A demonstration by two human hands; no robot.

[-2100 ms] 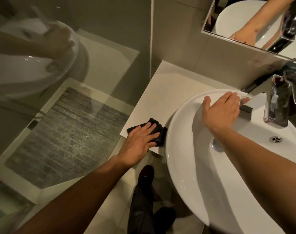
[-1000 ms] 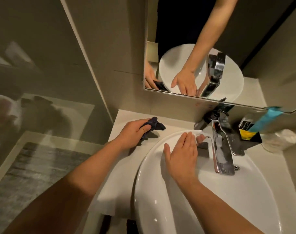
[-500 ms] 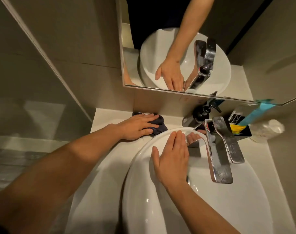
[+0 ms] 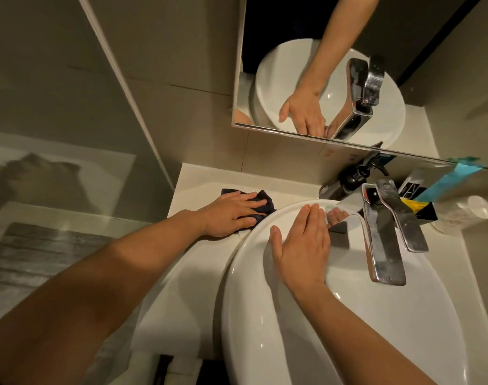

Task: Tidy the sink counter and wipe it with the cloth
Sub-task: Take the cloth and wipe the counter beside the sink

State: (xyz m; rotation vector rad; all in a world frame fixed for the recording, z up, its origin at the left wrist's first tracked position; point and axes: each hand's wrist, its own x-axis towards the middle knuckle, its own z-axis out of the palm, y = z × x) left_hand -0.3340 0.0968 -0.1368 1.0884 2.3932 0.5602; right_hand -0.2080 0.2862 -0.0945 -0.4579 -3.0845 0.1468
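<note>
- The step in hand was the wiping: the left hand (image 4: 231, 213) lay flat on the dark cloth (image 4: 261, 203), pressing it to the pale worktop (image 4: 198, 187) at the far left, just beside the rim of the white basin (image 4: 265, 315).
- The fingers of the left hand were stretched out and spread over the cloth, palm down, not curled round it; the cloth showed only at its far and right edges, touching the basin's rim.
- The left forearm reached in from the near left, straight and low across the worktop's left strip.
- The right hand (image 4: 300, 251) rested palm down on the basin's far inner wall, fingers extended and held together, gripping nothing; it looked like a brace.
- The right fingertips lay just beside the chrome tap (image 4: 383, 240).
- The far right corner held a pump bottle (image 4: 354, 177), a blue-and-yellow pack (image 4: 420, 201) and a clear wrapped item (image 4: 465, 212), crowded near the tap.
- The next move probably called for sliding the cloth along the far strip behind the basin toward the tap, keeping it flat and steering round the rim; the right corner looked likely to need clearing before it could be wiped.
</note>
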